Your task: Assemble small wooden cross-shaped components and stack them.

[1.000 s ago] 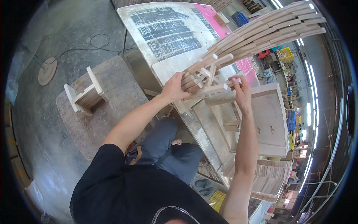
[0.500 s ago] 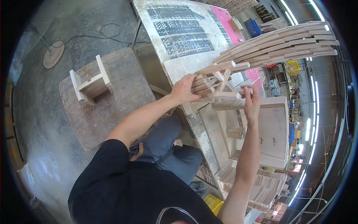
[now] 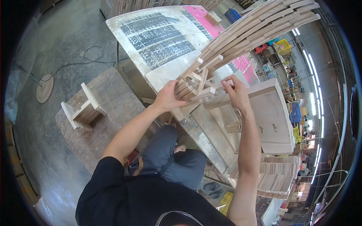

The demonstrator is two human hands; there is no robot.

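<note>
- The person's left hand (image 3: pixel 166 98) curves around the near left side of a bundle of short, pale wooden sticks (image 3: pixel 183 89), thumb below and fingers above, gripping it.
- The person's right hand (image 3: pixel 236 92) is raised just right of the bundle, its thumb and fingertips pressed together, pinching a small pale wooden piece (image 3: pixel 230 82) that the fingers mostly hide.
- Between the hands, squared pale wooden sticks (image 3: pixel 203 80) cross at angles, their cut ends pointing several ways; how they join cannot be told.
- The bundle is at the near edge of a long whitish table (image 3: pixel 162 79) with dark rectangular patches and a pink strip (image 3: pixel 201 14).
- Beyond the hands, a stack of long pale wooden strips (image 3: pixel 260 32) reaches toward the upper right.
- Right of the right forearm stands a broad pale wooden panel (image 3: pixel 269 109) with two small metal fittings; stacked thin wooden boards (image 3: pixel 279 177) show below it.
- To the left, well apart from both hands, a pale H-shaped wooden frame (image 3: pixel 86 109) rests on a low brown table (image 3: pixel 117 92) with rounded corners.
- Near the lower edge, a yellow plastic crate (image 3: pixel 226 201) lies beside dark shoes (image 3: pixel 213 187).
</note>
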